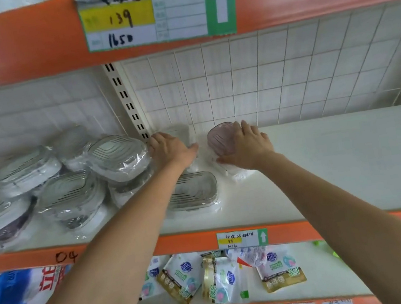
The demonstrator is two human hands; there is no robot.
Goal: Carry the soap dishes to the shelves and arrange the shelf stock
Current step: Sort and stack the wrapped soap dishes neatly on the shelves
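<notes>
Both arms reach deep onto the white shelf point(324, 160). My right hand point(247, 145) holds a pink soap dish point(219, 137) in clear wrap, fingers over its right rim, thumb under its near edge. My left hand point(170, 149) lies on a clear wrapped soap dish point(178, 131) near the back wall, fingers extended; most of that dish is hidden. A grey-lidded wrapped dish point(197, 191) lies on the shelf just in front of both hands. Several more wrapped dishes point(69, 180) are piled at the left.
An orange shelf beam with a price label point(144, 15) hangs overhead. A slotted upright point(127, 103) divides the tiled back wall. Below, detergent pouches point(211, 276) and a blue-red bag point(21, 298) lie on a lower shelf. The shelf's right half is bare white.
</notes>
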